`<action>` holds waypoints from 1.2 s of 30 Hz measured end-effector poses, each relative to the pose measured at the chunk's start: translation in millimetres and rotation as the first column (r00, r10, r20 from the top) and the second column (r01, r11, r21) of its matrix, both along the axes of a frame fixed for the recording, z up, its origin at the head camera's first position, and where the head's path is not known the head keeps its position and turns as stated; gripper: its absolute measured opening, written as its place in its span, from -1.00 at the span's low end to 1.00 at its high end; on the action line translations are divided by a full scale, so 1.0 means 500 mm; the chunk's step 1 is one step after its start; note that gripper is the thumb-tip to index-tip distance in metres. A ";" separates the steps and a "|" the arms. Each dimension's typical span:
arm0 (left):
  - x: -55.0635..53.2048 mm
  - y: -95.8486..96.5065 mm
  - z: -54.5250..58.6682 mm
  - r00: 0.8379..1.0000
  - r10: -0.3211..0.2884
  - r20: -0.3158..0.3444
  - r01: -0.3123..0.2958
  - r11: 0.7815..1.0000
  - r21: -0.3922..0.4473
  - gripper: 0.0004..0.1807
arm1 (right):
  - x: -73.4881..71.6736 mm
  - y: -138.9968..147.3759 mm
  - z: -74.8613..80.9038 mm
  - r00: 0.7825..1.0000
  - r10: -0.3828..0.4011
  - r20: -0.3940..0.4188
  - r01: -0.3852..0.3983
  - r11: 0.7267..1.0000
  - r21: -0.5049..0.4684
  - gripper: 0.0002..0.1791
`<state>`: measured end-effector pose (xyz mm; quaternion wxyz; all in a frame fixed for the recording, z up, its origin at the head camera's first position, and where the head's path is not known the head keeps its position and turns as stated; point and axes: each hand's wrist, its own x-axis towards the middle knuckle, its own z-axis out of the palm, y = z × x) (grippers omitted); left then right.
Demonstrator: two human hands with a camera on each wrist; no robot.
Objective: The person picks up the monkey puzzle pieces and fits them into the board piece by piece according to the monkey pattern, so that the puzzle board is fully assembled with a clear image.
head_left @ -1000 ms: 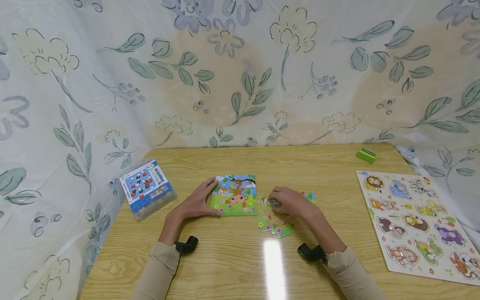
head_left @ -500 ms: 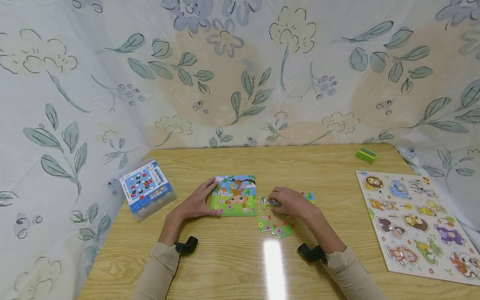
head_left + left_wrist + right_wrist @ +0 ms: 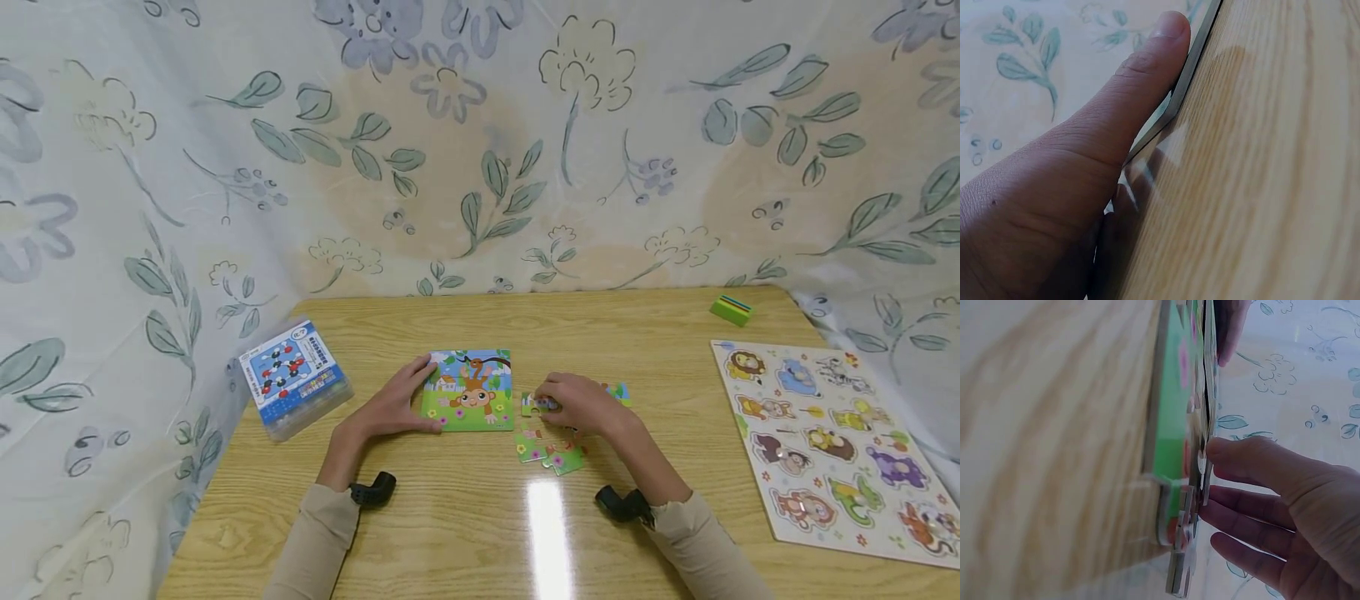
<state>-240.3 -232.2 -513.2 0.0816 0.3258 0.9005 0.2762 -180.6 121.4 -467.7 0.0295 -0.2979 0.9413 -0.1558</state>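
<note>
In the head view, a square picture of a monkey (image 3: 471,396) lies on the table, looking like a puzzle board. My left hand (image 3: 386,406) holds it from the left side, fingers at its upper left corner and thumb along the lower edge. The left wrist view shows that thumb (image 3: 1147,69) against the board's rim (image 3: 1194,62). Just right of the board, my right hand (image 3: 581,404) pinches a puzzle piece (image 3: 537,403) between thumb and fingers. Several joined puzzle pieces (image 3: 532,446) lie beneath and beside this hand, partly hidden by it.
At the left stands a clear box with a blue molecule-model label (image 3: 292,371). A large wooden animal peg board (image 3: 832,450) lies at the right. Behind that is a small green block (image 3: 732,310) with coloured strips. A floral cloth (image 3: 480,167) hangs along the table's back edge.
The right hand's fingertips and the piece they pinch have shifted very slightly. The left hand and the monkey board stay where they were.
</note>
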 end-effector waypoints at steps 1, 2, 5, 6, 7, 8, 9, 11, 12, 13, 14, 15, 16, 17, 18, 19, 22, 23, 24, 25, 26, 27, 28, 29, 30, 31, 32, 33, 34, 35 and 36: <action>0.000 0.000 0.000 1.000 0.001 0.002 -0.001 1.000 -0.001 0.23 | 0.000 0.000 0.001 1.000 -0.001 0.003 0.001 1.000 0.001 -0.75; 0.000 0.000 0.000 1.000 -0.001 0.000 0.001 1.000 -0.002 0.23 | 0.000 0.000 0.001 1.000 -0.002 0.005 0.002 1.000 0.001 -0.75; -0.001 0.000 0.001 1.000 -0.003 -0.004 0.003 1.000 0.002 0.23 | -0.001 0.000 0.003 1.000 -0.003 0.013 0.003 1.000 0.000 -0.75; -0.001 0.000 0.001 1.000 -0.004 -0.004 0.004 1.000 0.002 0.23 | -0.001 0.000 0.004 1.000 -0.005 0.018 0.005 1.000 -0.001 -0.75; -0.001 0.000 0.001 1.000 -0.003 -0.003 0.003 1.000 0.001 0.22 | -0.002 0.000 0.004 1.000 -0.008 0.021 0.008 1.000 -0.001 -0.75; -0.001 0.000 0.002 1.000 -0.003 -0.002 0.003 1.000 0.000 0.22 | -0.002 0.000 0.004 1.000 -0.009 0.021 0.009 1.000 -0.001 -0.75; -0.001 0.000 0.002 1.000 -0.003 -0.002 0.003 1.000 -0.001 0.22 | -0.003 0.000 0.003 1.000 -0.009 0.021 0.009 1.000 -0.001 -0.75; -0.001 0.000 0.002 1.000 0.002 0.006 -0.002 1.000 -0.008 0.23 | -0.003 0.001 0.003 1.000 -0.008 0.020 0.008 1.000 -0.003 -0.75; -0.001 0.000 0.002 1.000 0.003 0.008 -0.003 1.000 -0.008 0.23 | -0.004 0.001 0.002 1.000 -0.007 0.021 0.007 1.000 -0.008 -0.76; -0.001 0.000 0.003 1.000 0.004 0.010 -0.004 1.000 -0.008 0.22 | -0.004 0.002 0.002 1.000 -0.004 0.018 0.004 1.000 -0.010 -0.76; 0.000 0.000 0.002 1.000 0.005 0.012 -0.005 1.000 -0.006 0.22 | -0.003 0.003 0.003 1.000 0.001 0.017 -0.001 1.000 -0.015 -0.76; 0.000 0.001 0.002 1.000 0.006 0.013 -0.006 1.000 -0.005 0.22 | -0.003 0.003 0.004 1.000 0.006 0.014 -0.006 1.000 -0.019 -0.76; 0.000 0.001 0.002 1.000 0.007 0.014 -0.007 1.000 -0.005 0.22 | -0.003 0.004 0.004 1.000 0.011 0.013 -0.011 1.000 -0.024 -0.76; 0.000 0.001 0.002 1.000 0.009 0.015 -0.009 1.000 -0.006 0.22 | -0.002 0.005 0.005 1.000 0.013 0.013 -0.013 1.000 -0.027 -0.76; 0.000 0.001 0.002 1.000 0.010 0.016 -0.010 1.000 -0.006 0.21 | -0.002 0.005 0.006 1.000 0.014 0.015 -0.013 0.999 -0.029 -0.76; 0.001 0.001 0.002 1.000 0.010 0.016 -0.010 1.000 -0.007 0.21 | -0.001 0.005 0.007 1.000 0.013 0.018 -0.013 1.000 -0.029 -0.75; 0.000 0.001 0.001 1.000 0.011 0.016 -0.011 1.000 -0.010 0.21 | -0.001 0.005 0.008 1.000 0.011 0.029 -0.010 1.000 -0.029 -0.74; 0.000 0.001 0.001 1.000 0.010 0.016 -0.010 1.000 -0.009 0.21 | 0.000 0.005 0.009 0.999 0.011 0.032 -0.010 1.000 -0.029 -0.74; 0.000 0.001 0.000 1.000 0.009 0.016 -0.009 1.000 -0.009 0.21 | 0.000 0.005 0.008 0.999 0.011 0.034 -0.010 1.000 -0.029 -0.74; 0.000 0.001 0.000 1.000 0.008 0.017 -0.008 1.000 -0.008 0.20 | 0.000 0.006 0.008 0.999 0.014 0.034 -0.013 0.999 -0.030 -0.74; -0.001 0.001 0.000 1.000 0.008 0.017 -0.008 1.000 -0.009 0.20 | -0.001 0.007 0.008 0.999 0.017 0.035 -0.016 0.999 -0.032 -0.74; -0.001 0.001 0.000 1.000 0.007 0.017 -0.006 1.000 -0.009 0.20 | -0.001 0.008 0.008 0.999 0.019 0.041 -0.017 0.999 -0.038 -0.74; -0.001 0.001 0.000 1.000 0.006 0.016 -0.005 1.000 -0.009 0.20 | -0.002 0.009 0.008 0.999 0.020 0.048 -0.018 0.999 -0.044 -0.74; -0.002 0.001 -0.001 1.000 0.005 0.015 -0.005 1.000 -0.010 0.20 | -0.002 0.009 0.009 0.998 0.020 0.054 -0.017 0.999 -0.049 -0.74; -0.002 0.001 -0.001 1.000 0.005 0.016 -0.005 1.000 -0.010 0.20 | -0.002 0.010 0.009 0.998 0.020 0.063 -0.017 0.998 -0.053 -0.74; -0.002 0.001 -0.001 1.000 0.004 0.016 -0.004 1.000 -0.011 0.21 | -0.002 0.010 0.010 0.997 0.022 0.069 -0.018 0.998 -0.060 -0.74; -0.002 0.001 -0.001 1.000 0.004 0.016 -0.004 1.000 -0.012 0.21 | -0.003 0.010 0.011 0.997 0.022 0.078 -0.017 0.998 -0.066 -0.73; -0.003 0.000 -0.001 1.000 0.004 0.017 -0.004 1.000 -0.013 0.21 | -0.004 0.009 0.012 0.996 0.028 0.087 -0.021 0.997 -0.073 -0.73; -0.003 0.000 -0.002 1.000 0.005 0.017 -0.004 1.000 -0.016 0.21 | -0.004 0.006 0.014 0.995 0.034 0.094 -0.027 0.996 -0.080 -0.73; -0.003 0.000 -0.002 1.000 0.005 0.018 -0.005 1.000 -0.016 0.21 | -0.004 0.003 0.017 0.994 0.043 0.102 -0.034 0.996 -0.088 -0.72; -0.004 0.000 -0.002 1.000 0.005 0.018 -0.005 1.000 -0.015 0.21 | -0.005 -0.002 0.019 0.993 0.054 0.109 -0.043 0.994 -0.096 -0.72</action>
